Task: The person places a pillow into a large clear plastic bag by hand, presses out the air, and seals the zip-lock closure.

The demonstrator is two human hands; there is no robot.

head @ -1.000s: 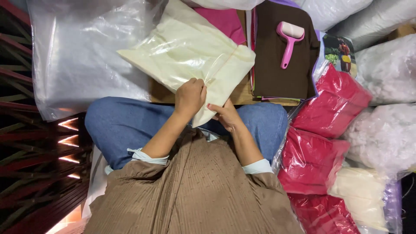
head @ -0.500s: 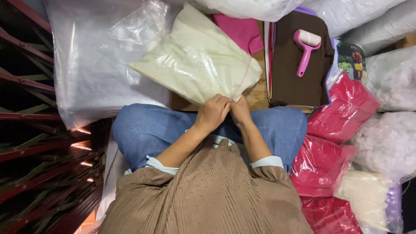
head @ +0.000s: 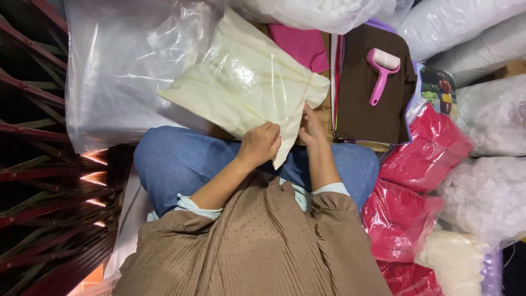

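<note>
A cream fabric piece in a clear plastic bag point(head: 246, 90) lies across my lap and reaches up and left. My left hand point(head: 261, 143) is closed on the bag's near edge. My right hand point(head: 311, 127) pinches the same edge just to the right, near the bag's corner. A thin reddish thread or cord runs up from between my hands along the bag's right side. My knees in blue jeans point(head: 181, 161) show under the bag.
A large clear plastic bag point(head: 118, 66) lies at left. A brown cloth stack point(head: 364, 104) carries a pink lint roller point(head: 382, 71). Red bagged cloth point(head: 424, 156) and white stuffing bags point(head: 490, 118) crowd the right. A dark slatted frame point(head: 38, 164) fills the left edge.
My hands came together on the bag's near edge, then my right hand slid up toward the corner. The bag has shifted slightly and the view moved.
</note>
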